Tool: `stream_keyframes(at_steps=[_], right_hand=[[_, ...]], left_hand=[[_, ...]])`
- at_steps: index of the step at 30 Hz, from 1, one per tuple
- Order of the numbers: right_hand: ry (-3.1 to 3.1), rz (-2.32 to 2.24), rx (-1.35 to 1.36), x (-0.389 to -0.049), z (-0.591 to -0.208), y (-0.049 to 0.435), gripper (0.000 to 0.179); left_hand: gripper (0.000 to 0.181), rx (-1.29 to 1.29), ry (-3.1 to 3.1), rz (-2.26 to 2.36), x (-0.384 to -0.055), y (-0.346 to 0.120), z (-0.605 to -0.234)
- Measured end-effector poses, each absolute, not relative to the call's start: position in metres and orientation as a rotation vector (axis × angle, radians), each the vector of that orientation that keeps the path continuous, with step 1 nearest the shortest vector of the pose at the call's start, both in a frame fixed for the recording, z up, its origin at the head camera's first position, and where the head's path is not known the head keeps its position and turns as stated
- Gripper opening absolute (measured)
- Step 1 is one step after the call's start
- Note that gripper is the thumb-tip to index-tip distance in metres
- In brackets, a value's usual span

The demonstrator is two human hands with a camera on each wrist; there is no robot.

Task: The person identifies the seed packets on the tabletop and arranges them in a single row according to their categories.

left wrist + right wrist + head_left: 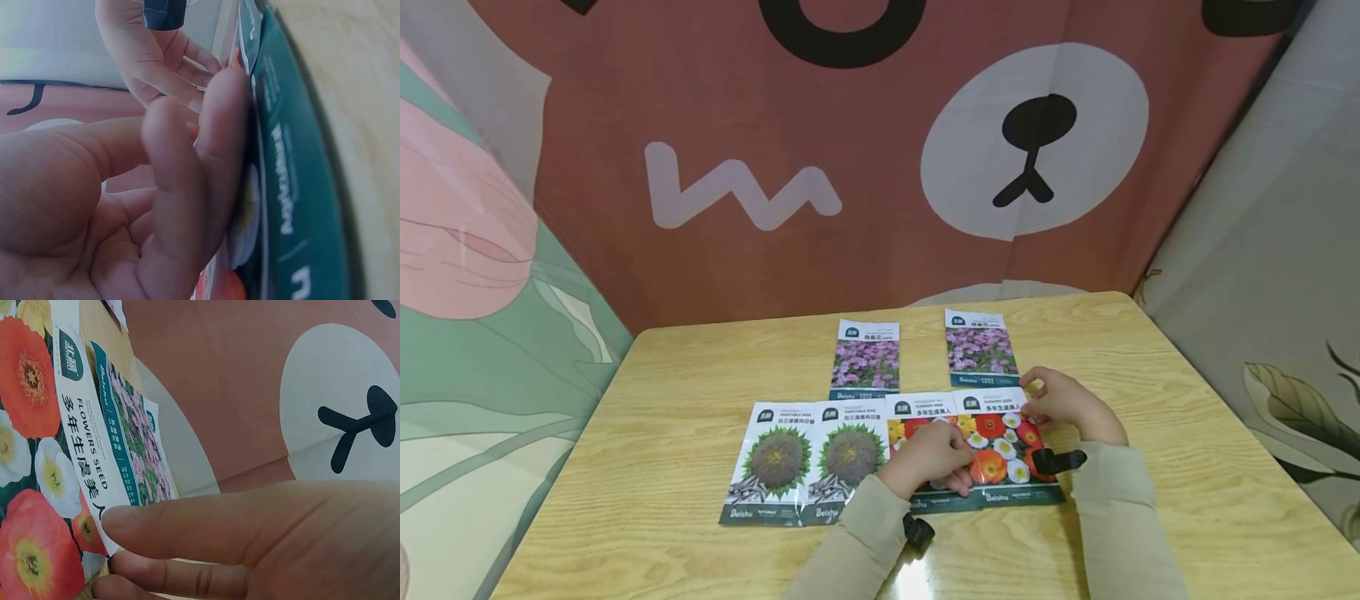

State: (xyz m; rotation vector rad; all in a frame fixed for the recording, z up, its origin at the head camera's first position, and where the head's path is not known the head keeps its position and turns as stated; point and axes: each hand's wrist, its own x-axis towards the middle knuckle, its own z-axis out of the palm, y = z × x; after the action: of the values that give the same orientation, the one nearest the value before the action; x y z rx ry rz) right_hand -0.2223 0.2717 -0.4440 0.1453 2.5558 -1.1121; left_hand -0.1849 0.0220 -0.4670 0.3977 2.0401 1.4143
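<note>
Two poppy seed packets, the left one and the right one, lie side by side, picture up, on the table. My left hand rests over the left packet near the seam between them, with its lower fingers against the printed front in the left wrist view. My right hand pinches the right packet's upper right corner, thumb on the front and fingers below the edge. Left of these lie two sunflower seed packets, edges meeting.
Behind the front row, two purple-flower seed packets, one at left and one at right, lie apart from each other. The wooden table ends at a hanging brown cloth with a bear's face. Black cameras sit at both wrists.
</note>
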Motion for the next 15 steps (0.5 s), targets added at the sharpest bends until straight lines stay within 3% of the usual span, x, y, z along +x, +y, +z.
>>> stream_keyframes(at_steps=[15], right_hand=[[2.625, -1.068, 0.111, -0.222, -0.438, 0.270, 0.042]], left_hand=[[0.014, 0.500, 2.227, 1.329, -0.191, 0.012, -0.457]])
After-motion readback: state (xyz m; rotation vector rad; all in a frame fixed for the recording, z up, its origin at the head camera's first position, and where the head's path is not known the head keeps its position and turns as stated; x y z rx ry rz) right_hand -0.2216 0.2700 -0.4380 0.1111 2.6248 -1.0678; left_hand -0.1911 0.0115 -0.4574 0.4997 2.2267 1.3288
